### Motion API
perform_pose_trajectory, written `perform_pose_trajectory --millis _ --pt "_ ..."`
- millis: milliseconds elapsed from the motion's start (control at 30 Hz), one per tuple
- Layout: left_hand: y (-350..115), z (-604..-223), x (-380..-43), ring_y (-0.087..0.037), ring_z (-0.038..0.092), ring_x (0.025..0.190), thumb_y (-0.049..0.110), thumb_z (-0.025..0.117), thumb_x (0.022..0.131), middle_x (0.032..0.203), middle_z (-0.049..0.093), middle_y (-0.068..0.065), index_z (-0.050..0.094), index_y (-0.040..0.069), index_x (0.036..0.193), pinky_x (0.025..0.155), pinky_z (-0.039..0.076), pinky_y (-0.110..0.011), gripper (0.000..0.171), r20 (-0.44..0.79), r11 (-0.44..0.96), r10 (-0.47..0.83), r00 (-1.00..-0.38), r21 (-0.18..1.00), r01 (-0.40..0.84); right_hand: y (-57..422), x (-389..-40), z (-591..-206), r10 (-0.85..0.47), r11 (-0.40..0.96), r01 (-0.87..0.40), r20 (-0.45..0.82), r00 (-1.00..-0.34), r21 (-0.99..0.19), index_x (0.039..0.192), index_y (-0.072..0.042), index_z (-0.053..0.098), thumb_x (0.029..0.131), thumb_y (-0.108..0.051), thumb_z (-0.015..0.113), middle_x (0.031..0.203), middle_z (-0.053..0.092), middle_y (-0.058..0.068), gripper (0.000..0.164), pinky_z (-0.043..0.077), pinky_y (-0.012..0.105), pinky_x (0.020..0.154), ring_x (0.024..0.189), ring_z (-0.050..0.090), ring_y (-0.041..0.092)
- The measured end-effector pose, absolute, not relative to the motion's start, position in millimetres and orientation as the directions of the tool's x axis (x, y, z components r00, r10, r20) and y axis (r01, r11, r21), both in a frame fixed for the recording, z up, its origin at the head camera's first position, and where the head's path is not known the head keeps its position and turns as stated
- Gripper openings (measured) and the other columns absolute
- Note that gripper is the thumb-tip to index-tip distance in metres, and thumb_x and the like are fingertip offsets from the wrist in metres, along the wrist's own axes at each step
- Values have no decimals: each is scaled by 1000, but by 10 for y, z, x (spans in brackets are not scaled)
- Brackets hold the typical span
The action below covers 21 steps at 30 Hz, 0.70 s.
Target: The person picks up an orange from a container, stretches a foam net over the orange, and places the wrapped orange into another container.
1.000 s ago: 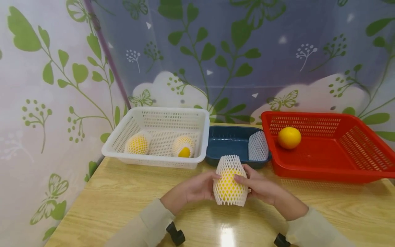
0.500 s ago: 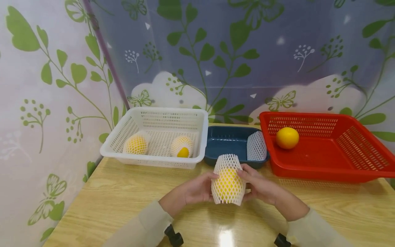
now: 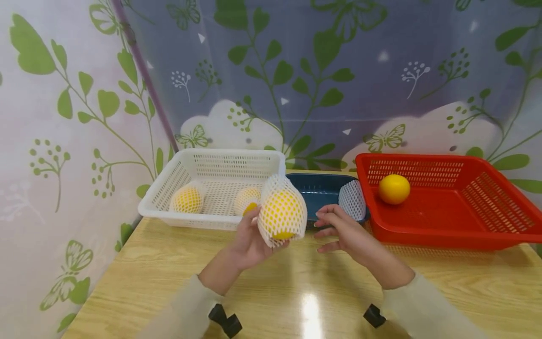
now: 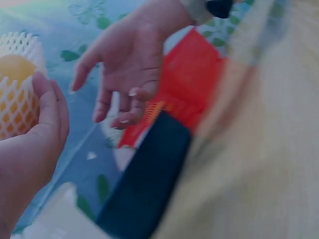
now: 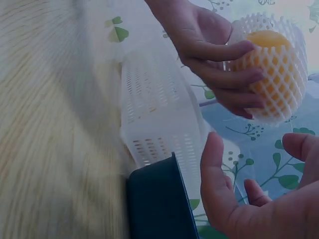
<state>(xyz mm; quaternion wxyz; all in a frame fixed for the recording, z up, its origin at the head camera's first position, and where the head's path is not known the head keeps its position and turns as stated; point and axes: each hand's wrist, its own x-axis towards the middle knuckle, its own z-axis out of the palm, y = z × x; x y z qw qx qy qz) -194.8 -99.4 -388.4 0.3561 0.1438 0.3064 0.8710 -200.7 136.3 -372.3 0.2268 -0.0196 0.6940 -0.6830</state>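
Observation:
My left hand (image 3: 250, 247) grips a yellow-orange orange (image 3: 282, 212) wrapped in a white foam net sleeve (image 5: 279, 84), raised over the table near the white basket's front right corner. In the right wrist view, the left fingers curl round the net and bare orange peel shows at its end. My right hand (image 3: 345, 235) is apart from the fruit, its fingers loosely spread with nothing between them, in front of the dark blue tray (image 3: 313, 193). In the left wrist view, that right hand (image 4: 129, 64) appears with its palm showing.
A white basket (image 3: 211, 222) at the left holds two netted oranges (image 3: 187, 200), one partly behind the held fruit. An empty foam net (image 3: 352, 200) lies in the blue tray. At the right, a red basket (image 3: 457, 235) holds one bare orange (image 3: 394, 189). Patterned cloth hangs behind.
Both hands held the netted orange in front of the tray. The right hand has let go, and the left hand has lifted the fruit up and leftward toward the white basket.

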Motion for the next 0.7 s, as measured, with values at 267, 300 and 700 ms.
perform_pose_trajectory --millis 267,300,700 --pt "-1378 -3689 -2100 -24 48 107 45 56 86 125 43 -7 33 20 136 83 48 -30 60 252 -758 564 -786 536 -372 1124 -2116 -3664 -284 118 54 -86 -955 -992 123 -8 33 90 -26 57 117 44 17 45 52 44 77 97 55 30" --pt "-1434 -3669 -2124 -25 48 108 45 56 86 126 42 -7 33 22 137 84 48 -31 61 251 -772 538 -805 531 -350 1101 -2119 -3658 -280 160 1 -46 -959 -987 125 -9 33 89 -27 59 117 44 15 48 52 44 77 99 54 29" --pt "-2059 -3499 -2412 -23 40 119 39 59 85 135 35 -2 34 26 138 97 39 -41 59 208 -823 300 -931 550 -142 796 -2263 -3697 -402 690 -546 376 -835 -476 143 -20 25 81 -61 52 148 21 5 80 33 55 98 131 28 28"
